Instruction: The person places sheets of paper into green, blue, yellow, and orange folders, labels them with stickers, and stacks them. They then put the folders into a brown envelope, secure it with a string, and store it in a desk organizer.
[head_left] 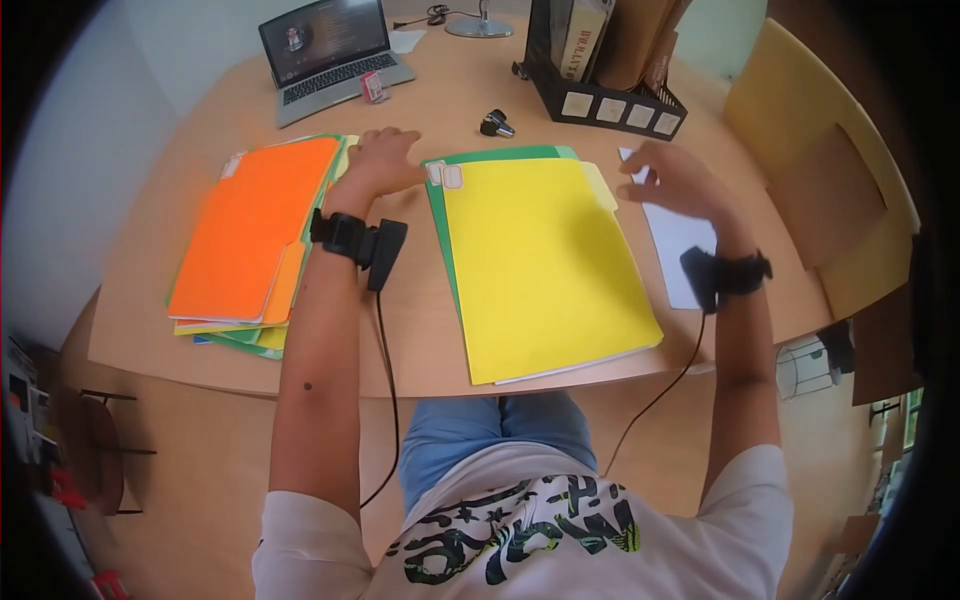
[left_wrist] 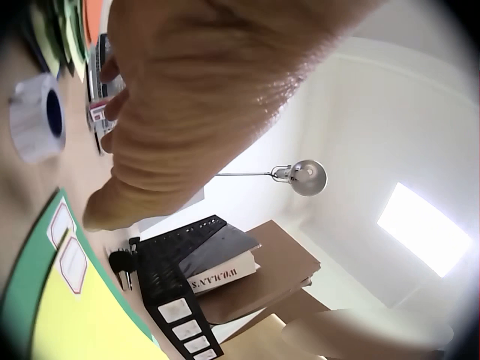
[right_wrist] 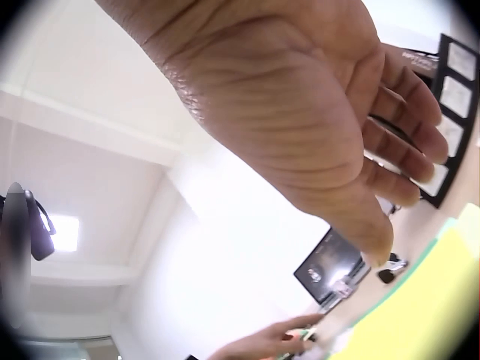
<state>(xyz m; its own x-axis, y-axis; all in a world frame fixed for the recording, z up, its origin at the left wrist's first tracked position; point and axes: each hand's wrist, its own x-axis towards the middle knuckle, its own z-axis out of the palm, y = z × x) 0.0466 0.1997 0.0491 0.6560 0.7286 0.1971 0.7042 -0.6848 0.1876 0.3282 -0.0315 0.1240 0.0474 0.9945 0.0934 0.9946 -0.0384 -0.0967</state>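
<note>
My left hand (head_left: 378,168) is over the table between two groups of folders, fingers spread and holding nothing. A roll of clear tape (left_wrist: 26,124) stands close to it in the left wrist view; the hand and wrist hide it in the head view. A yellow folder (head_left: 545,270) lies on a green folder (head_left: 440,215), with white labels (head_left: 453,176) at their upper left corners. White paper shows under the yellow folder's front edge. My right hand (head_left: 685,185), fingers loosely bent and holding nothing, hovers over a white sheet (head_left: 680,260) beside the yellow folder.
A stack topped by an orange folder (head_left: 255,225) lies at the left. Behind are an open laptop (head_left: 335,75), a small red-and-white box (head_left: 373,87), a small black-and-silver object (head_left: 496,124), a lamp base (head_left: 480,28) and a black file holder (head_left: 600,105). A yellow chair (head_left: 800,90) stands right.
</note>
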